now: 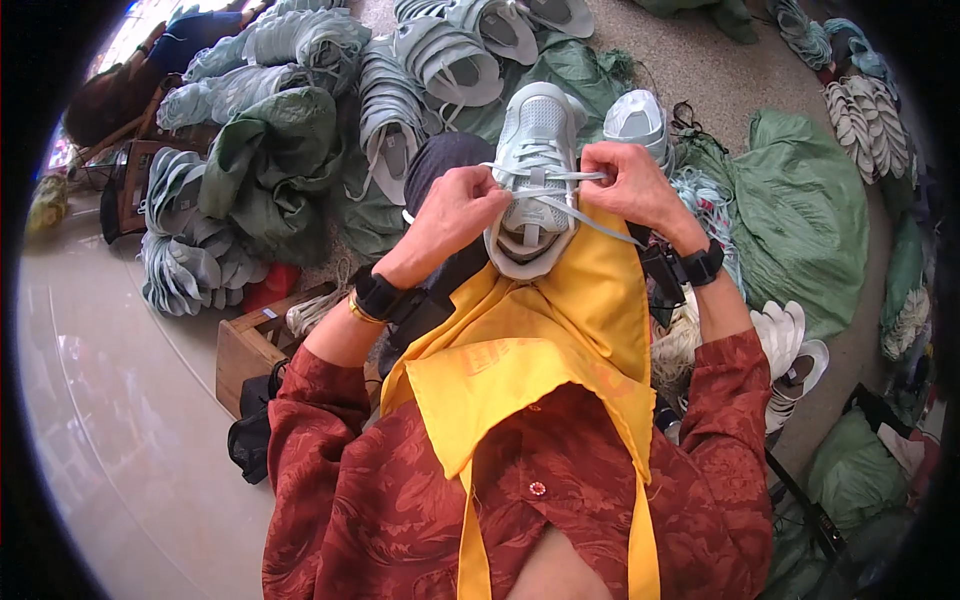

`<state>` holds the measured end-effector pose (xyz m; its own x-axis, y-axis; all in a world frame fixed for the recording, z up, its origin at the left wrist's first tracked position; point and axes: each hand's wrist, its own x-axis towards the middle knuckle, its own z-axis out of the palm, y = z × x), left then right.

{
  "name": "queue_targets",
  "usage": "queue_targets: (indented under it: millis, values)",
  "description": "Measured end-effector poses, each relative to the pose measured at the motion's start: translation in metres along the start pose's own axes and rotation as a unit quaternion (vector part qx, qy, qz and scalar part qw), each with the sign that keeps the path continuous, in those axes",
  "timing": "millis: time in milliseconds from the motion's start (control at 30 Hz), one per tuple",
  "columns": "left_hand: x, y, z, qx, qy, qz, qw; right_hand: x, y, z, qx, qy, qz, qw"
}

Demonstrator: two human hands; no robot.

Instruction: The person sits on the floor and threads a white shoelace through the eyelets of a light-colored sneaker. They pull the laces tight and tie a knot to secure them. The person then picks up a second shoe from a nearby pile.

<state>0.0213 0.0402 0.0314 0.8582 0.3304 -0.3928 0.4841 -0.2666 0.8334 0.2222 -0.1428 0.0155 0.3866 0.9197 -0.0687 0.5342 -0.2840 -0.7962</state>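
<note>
A pale grey-green sneaker upper (537, 130) rests toe-away on my lap, over a yellow apron (540, 340). My left hand (455, 210) grips the white shoelace (545, 190) at the shoe's left eyelets. My right hand (630, 185) pinches the same lace on the right side, pulling it across the tongue. A loose end of the lace trails toward my right wrist. Both wrists wear black bands.
Stacks of pale shoe uppers (420, 90) and green sacks (270, 160) lie ahead and left. Another green sack (810, 220) and white soles (790, 350) sit to the right. A wooden box (250, 345) stands by my left knee, with a shiny tiled floor (120, 400) beside it.
</note>
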Motion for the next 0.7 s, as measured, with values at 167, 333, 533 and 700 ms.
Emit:
queue_targets:
  millis: [167,333,533,700]
  values:
    - [-0.004,-0.012,-0.003,0.006,0.043,0.033,0.999,-0.006,0.001,0.002,0.019,0.023,0.000,1.000]
    - [-0.015,-0.012,-0.002,0.031,0.105,0.086,0.990,-0.016,-0.010,0.003,0.070,0.106,0.000,0.992]
    - [-0.025,-0.008,-0.005,0.030,0.081,0.165,0.983,-0.056,-0.030,0.003,-0.004,0.144,0.006,0.989]
    - [-0.024,-0.012,-0.007,0.094,0.088,0.287,0.949,-0.065,-0.041,0.018,-0.029,0.094,-0.032,0.995]
